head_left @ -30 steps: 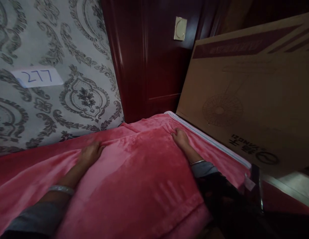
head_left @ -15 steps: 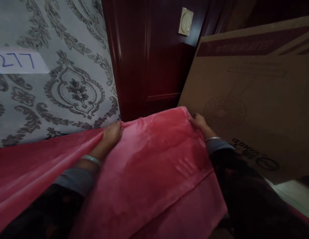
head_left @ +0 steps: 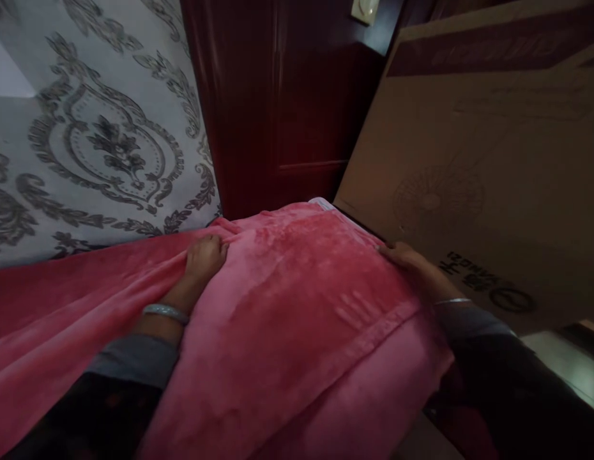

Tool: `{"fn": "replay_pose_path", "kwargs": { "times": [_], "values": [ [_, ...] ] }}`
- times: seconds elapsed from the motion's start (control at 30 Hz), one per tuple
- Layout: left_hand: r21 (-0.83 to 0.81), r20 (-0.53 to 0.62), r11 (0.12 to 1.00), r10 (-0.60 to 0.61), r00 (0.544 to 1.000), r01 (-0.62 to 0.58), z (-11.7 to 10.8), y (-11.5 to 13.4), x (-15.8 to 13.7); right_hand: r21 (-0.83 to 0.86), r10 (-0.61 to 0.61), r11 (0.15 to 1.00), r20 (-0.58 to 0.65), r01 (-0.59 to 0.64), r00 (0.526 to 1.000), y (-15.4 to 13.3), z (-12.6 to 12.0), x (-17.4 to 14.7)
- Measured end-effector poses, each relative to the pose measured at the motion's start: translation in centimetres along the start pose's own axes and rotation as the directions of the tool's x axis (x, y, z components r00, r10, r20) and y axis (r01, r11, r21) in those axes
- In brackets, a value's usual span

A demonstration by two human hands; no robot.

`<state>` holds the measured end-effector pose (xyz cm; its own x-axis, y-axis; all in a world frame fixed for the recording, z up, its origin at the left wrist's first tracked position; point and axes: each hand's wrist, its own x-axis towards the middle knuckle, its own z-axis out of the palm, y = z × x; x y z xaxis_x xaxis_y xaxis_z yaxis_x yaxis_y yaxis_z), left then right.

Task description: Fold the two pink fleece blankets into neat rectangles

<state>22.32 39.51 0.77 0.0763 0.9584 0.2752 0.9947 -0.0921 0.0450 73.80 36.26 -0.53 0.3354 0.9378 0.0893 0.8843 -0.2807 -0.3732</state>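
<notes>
Hands gripped a pink fleece blanket spread across the lower frame in the head view. The left hand had its fingers curled, bunching the blanket's far edge near the patterned wallpaper. The right hand lay at the blanket's right edge, just beside a leaning cardboard box; I cannot tell whether it pinched the cloth. A dark red door stood behind.

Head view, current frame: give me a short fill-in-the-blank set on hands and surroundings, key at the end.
1. Both hands rest on a ____ blanket.
2. The left hand has a bracelet on its ____.
3. The right hand lies next to a large ____ box.
4. Behind the blanket, the wallpaper meets a dark red ____.

Missing words: pink; wrist; cardboard; door
</notes>
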Motion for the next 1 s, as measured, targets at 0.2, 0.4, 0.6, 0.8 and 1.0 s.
{"fn": "replay_pose_path", "kwargs": {
  "times": [0.2,0.4,0.6,0.8,1.0],
  "values": [
    [-0.009,0.016,1.0,-0.012,1.0,0.012,-0.1,0.1,0.4,-0.105,-0.08,0.992,-0.059,0.074,0.995,-0.1,0.4,-1.3],
    [0.024,0.08,1.0,-0.012,0.997,0.01,-1.1,0.5,0.2,-0.172,-0.021,0.985,-0.044,0.013,0.999,-0.3,0.6,-2.1],
    [0.052,0.085,0.999,-0.019,0.996,0.015,-1.3,0.8,0.3,-0.236,-0.137,0.965,-0.097,0.111,0.986,-0.7,0.2,-2.9],
    [0.035,0.092,0.999,-0.042,0.995,0.039,-1.1,0.7,0.4,0.008,-0.035,0.999,-0.292,0.039,0.956,-1.3,0.1,-2.0],
    [0.033,0.107,0.999,-0.037,0.994,0.033,-1.2,0.7,0.5,-0.008,0.047,0.999,-0.195,-0.049,0.98,-1.2,1.9,-2.1]
  ]
}}
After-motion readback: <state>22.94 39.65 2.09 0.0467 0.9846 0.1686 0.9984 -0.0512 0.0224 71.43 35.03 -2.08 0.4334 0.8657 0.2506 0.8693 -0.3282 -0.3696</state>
